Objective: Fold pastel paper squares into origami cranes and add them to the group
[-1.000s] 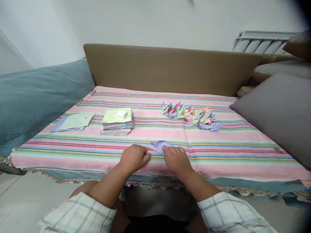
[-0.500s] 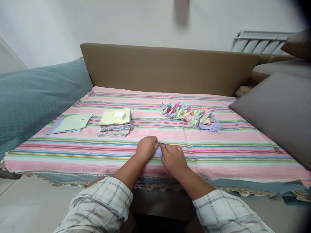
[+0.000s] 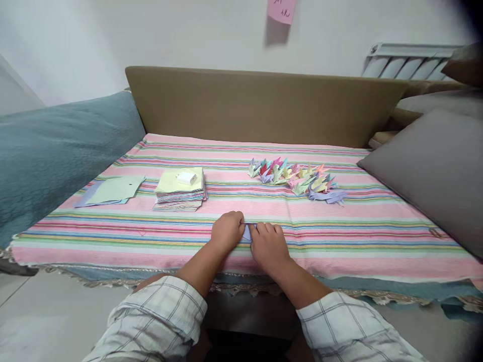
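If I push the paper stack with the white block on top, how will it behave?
The paper stack would probably shear apart rather than slide as one, since its edges are uneven and look unbound. The white block may slip if tilted, as it seems merely to rest on the yellow top sheet, which looks thin and likely bends easily.

Pink note (image 3: 280,12) | wall (image 3: 211,35) | handwriting (image 3: 285,13) cropped at top, not legible

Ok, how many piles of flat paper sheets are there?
2: the tall stack beneath the white block, and the low pile left of that stack, near the blue armrest.
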`<state>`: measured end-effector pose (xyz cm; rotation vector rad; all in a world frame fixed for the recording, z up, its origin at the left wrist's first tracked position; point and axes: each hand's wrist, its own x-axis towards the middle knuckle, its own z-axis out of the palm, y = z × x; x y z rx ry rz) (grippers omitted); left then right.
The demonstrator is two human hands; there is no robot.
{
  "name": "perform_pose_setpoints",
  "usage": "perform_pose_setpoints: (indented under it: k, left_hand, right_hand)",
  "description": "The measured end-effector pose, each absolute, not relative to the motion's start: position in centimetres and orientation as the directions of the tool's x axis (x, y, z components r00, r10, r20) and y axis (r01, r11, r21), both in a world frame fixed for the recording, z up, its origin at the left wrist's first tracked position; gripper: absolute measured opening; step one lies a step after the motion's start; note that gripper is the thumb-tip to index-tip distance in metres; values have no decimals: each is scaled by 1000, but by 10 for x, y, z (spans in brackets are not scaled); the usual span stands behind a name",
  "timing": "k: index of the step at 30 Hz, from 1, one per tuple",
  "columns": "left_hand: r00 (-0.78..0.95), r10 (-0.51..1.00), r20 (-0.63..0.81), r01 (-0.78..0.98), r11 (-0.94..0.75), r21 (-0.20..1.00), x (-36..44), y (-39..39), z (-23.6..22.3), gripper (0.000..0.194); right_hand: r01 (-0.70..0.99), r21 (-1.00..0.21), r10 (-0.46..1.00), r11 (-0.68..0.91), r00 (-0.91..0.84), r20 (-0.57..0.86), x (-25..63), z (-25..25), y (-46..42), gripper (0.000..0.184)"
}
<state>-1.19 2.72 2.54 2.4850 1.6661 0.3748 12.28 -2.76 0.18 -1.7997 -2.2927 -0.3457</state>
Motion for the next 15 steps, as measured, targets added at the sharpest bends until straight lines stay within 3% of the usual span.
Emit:
perform_pose_setpoints:
  k: [15]
  left_hand:
    - [366,923,117,889,-384,250,-13,28,24,13]
  right_hand:
    - [969,83,923,233,-247,295,122,0,-28,32]
